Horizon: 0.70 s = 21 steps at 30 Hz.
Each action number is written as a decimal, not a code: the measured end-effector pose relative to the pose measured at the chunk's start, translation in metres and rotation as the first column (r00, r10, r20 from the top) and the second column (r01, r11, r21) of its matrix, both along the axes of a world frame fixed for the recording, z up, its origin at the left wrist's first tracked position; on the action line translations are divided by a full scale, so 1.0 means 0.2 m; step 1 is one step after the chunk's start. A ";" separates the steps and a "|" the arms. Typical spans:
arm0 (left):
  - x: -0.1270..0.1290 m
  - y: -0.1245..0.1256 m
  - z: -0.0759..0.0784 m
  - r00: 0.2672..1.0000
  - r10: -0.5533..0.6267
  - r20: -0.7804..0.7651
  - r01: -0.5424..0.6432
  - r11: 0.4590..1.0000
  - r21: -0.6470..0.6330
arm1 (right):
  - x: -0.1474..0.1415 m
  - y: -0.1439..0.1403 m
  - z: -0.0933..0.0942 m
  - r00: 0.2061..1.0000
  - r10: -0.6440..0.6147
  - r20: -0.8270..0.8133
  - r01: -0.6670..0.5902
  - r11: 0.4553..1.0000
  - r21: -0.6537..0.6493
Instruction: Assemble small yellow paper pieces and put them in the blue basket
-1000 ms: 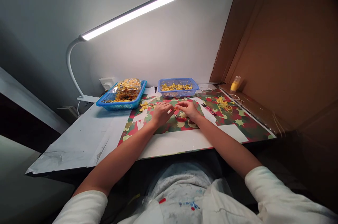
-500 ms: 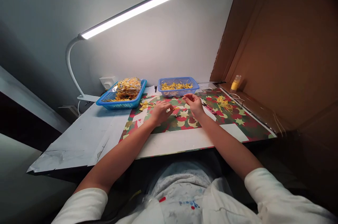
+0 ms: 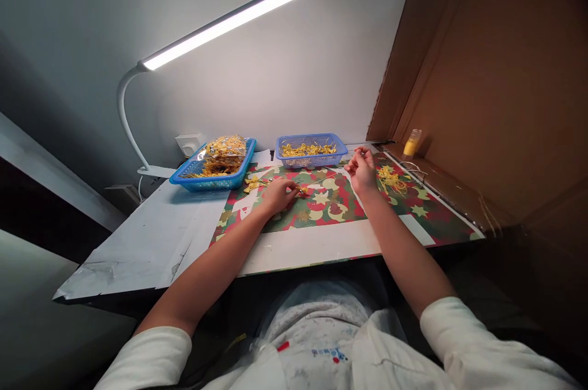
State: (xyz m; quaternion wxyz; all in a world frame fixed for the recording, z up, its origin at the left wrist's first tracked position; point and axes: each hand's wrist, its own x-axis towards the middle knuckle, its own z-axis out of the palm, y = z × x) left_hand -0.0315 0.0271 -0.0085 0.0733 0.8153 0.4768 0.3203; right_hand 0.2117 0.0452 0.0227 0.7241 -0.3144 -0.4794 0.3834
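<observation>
My left hand [image 3: 278, 195] rests low over the patterned sheet, fingers closed in a pinch on a small shiny gold piece [image 3: 301, 190], too small to make out fully. A thin gold cord [image 3: 324, 179] runs from it toward my right hand [image 3: 361, 172], which is raised to the right with fingers pinched on the cord's far end. Just left of my left hand lie gold bow-like pieces [image 3: 253, 184]. Beyond my right hand is a loose tangle of yellow-gold cord [image 3: 391, 179].
A blue basket [image 3: 206, 184] with gold pieces and a clear bag stands at back left. Another blue basket [image 3: 312, 161] holds looped gold pieces. A lamp [image 3: 225, 22] shines overhead. A clear container with yellow contents [image 3: 412, 142] stands by the cardboard wall [image 3: 496, 84].
My right hand has moved right and slightly up, away from my left, drawing the cord out longer. It now covers the pink-handled tool. My left hand stays nearly in place.
</observation>
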 end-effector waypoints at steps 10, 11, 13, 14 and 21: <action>0.03 -0.06 0.06 0.986 0.008 0.167 0.022 0.984 -0.175 | -0.02 0.00 -0.01 0.988 -0.151 0.040 0.148 0.986 0.079; 0.04 -0.07 0.06 0.974 0.021 0.224 0.028 0.976 -0.214 | -0.04 -0.01 -0.02 0.986 -0.139 0.091 0.132 0.988 0.080; 0.04 -0.08 0.07 0.937 0.069 0.342 0.040 0.953 -0.301 | -0.10 -0.03 -0.04 0.969 -0.062 0.239 0.050 0.997 0.054; 0.05 -0.09 0.07 0.913 0.095 0.396 0.050 0.938 -0.342 | -0.13 -0.05 -0.06 0.947 0.006 0.320 -0.015 1.000 0.026; 0.07 -0.10 0.09 0.764 0.162 0.624 0.197 0.863 -0.465 | -0.26 -0.16 -0.12 0.729 0.179 0.661 -0.198 0.979 -0.047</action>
